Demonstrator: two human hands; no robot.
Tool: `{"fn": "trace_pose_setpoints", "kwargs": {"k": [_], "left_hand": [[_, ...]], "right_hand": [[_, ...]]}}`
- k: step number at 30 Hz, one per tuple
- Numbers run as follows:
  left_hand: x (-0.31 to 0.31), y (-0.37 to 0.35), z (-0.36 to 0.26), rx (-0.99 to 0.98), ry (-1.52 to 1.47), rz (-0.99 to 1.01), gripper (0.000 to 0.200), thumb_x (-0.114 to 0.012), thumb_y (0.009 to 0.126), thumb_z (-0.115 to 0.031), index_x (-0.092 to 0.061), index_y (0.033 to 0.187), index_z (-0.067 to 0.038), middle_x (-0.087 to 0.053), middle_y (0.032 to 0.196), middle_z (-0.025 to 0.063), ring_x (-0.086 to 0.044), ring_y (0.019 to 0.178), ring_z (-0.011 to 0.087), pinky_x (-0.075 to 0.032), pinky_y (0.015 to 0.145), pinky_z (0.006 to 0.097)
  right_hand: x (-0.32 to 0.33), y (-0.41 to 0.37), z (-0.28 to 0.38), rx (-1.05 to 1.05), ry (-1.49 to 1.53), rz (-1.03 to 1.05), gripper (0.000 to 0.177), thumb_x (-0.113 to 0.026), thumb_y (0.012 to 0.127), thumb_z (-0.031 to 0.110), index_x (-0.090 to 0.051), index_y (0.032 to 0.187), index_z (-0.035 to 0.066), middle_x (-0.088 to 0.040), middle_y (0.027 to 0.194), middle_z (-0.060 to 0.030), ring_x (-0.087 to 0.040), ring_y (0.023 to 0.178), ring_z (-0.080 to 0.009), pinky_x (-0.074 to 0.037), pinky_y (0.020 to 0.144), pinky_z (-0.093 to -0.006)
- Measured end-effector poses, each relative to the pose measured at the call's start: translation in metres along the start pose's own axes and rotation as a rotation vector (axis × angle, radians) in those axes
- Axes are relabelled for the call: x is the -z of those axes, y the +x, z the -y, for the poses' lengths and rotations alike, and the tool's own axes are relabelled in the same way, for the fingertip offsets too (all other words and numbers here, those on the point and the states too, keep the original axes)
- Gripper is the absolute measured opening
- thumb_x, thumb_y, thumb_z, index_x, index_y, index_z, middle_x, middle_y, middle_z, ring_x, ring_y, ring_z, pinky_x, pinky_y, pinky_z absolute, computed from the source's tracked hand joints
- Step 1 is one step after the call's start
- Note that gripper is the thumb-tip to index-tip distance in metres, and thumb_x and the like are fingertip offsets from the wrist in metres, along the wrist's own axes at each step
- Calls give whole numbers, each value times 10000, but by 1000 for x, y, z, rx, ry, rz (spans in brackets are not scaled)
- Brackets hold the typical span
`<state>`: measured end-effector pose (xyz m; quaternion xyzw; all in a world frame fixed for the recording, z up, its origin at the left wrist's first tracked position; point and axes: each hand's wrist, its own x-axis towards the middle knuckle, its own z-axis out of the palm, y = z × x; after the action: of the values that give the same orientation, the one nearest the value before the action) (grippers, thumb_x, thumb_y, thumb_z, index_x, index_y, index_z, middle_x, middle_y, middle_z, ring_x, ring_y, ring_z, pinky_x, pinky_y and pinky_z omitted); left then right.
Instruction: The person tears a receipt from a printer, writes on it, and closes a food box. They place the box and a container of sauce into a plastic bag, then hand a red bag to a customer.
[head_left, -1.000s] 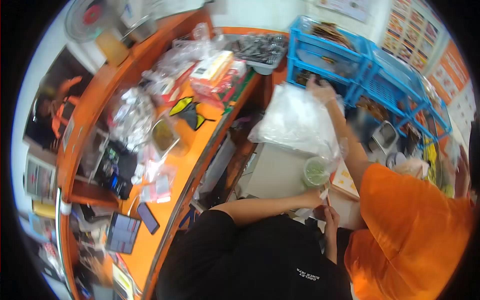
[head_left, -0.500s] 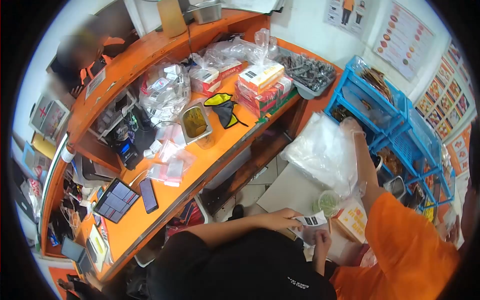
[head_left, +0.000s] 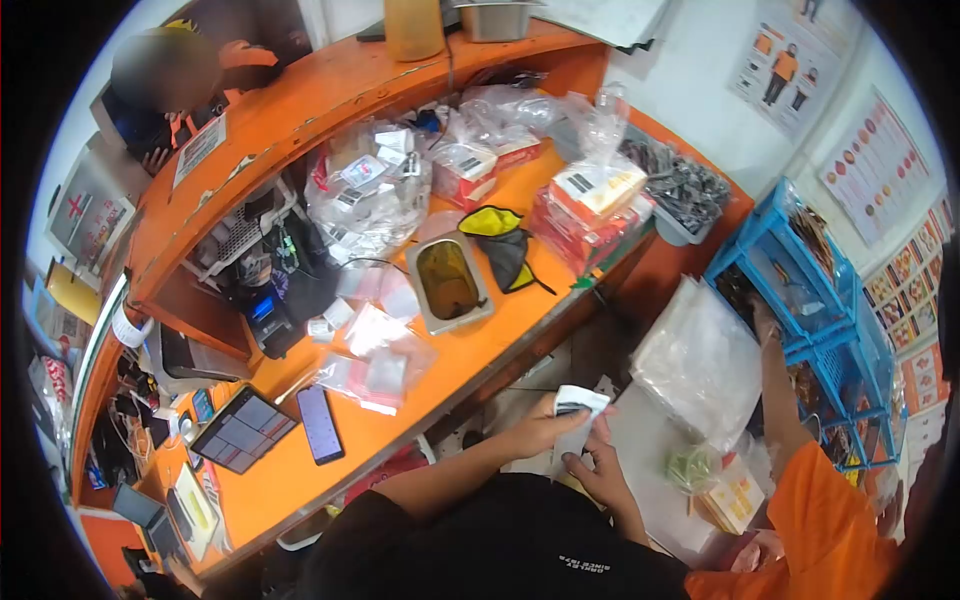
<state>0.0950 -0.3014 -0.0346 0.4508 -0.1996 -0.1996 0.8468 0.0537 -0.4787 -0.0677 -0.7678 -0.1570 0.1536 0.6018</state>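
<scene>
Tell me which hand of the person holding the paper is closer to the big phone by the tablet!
Left. In the picture, the left hand is right of the phone, past the counter; the right hand is farther right.

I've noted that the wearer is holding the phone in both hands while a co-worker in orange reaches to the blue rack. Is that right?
Not quite: in the head view, the left hand and right hand hold a white paper slip; the phone lies on the orange counter. The co-worker's hand is at the blue rack, as you say.
</scene>
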Motion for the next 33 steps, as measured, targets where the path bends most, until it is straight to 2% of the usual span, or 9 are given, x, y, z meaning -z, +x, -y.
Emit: {"fn": "trace_pose_setpoints", "kwargs": {"k": [7,15,18,20,21,22,28,30,33], "left_hand": [[81,-62,-109,-242,-11,-391,521,-399,993,-378,-429,1328,20,-608,782,118,-585,620,180,-481,573,307],[157,-130,-177,-551,388,-1056,550,-359,976,-493,-556,1087,8,-573,633,113,-566,522,196,-458,498,289],[187,-146,-197,-629,592,-1283,547,-374,973,-497,-576,1039,7,-594,667,106,-575,566,188,-460,522,283],[200,-158,-220,-516,979,-1542,532,-335,996,-428,-581,1104,31,-640,984,135,-621,912,241,-484,833,340],[186,-128,-259,-657,1462,-1233,559,-295,1002,-421,-561,1172,41,-565,1220,158,-448,1236,310,-296,1061,433],[188,-124,-278,-578,1850,-1276,573,-266,1003,-420,-553,1210,31,-438,1392,139,-210,1390,331,-88,1131,466],[260,-113,-322,-410,2300,-1468,587,-333,986,-457,-403,1351,-3,-320,1482,95,-143,1404,339,-54,1120,516],[275,-112,-324,-508,2258,-1441,574,-374,983,-428,-391,1350,13,-344,1454,117,-187,1377,341,-86,1110,520],[291,-108,-325,-718,2172,-1493,543,-458,974,-344,-382,1327,62,-425,1347,178,-296,1295,336,-175,1071,526]], "right_hand": [[-54,79,16,-41,-169,215,96,-619,813,70,-619,868,-8,-633,784,-103,-602,733,-202,-470,681,-318],[-26,191,7,140,-252,-260,59,-582,860,53,-600,855,-2,-542,641,-17,-492,592,-63,-395,547,-233],[-25,246,7,184,-211,-272,75,-576,862,51,-603,876,-17,-559,656,-33,-516,616,-73,-416,567,-235],[-34,271,26,146,-241,-213,83,-586,859,57,-605,882,-21,-588,689,-62,-554,642,-102,-442,584,-242],[-38,281,42,119,-248,-159,85,-597,853,60,-606,880,-19,-605,712,-79,-575,650,-124,-454,590,-248],[-41,294,37,185,-218,-198,97,-617,833,69,-607,879,-16,-614,761,-102,-589,697,-173,-464,632,-280],[66,382,74,461,-815,-1131,437,-711,741,198,-534,1059,-43,-534,1118,-214,-459,1078,-396,-355,919,-494],[108,426,65,507,-1148,-1103,356,-667,743,159,-559,1003,-58,-562,1066,-212,-489,1041,-396,-380,884,-488],[128,476,52,296,-994,-758,270,-608,735,100,-585,958,-50,-589,984,-225,-531,985,-405,-412,836,-473]]}}
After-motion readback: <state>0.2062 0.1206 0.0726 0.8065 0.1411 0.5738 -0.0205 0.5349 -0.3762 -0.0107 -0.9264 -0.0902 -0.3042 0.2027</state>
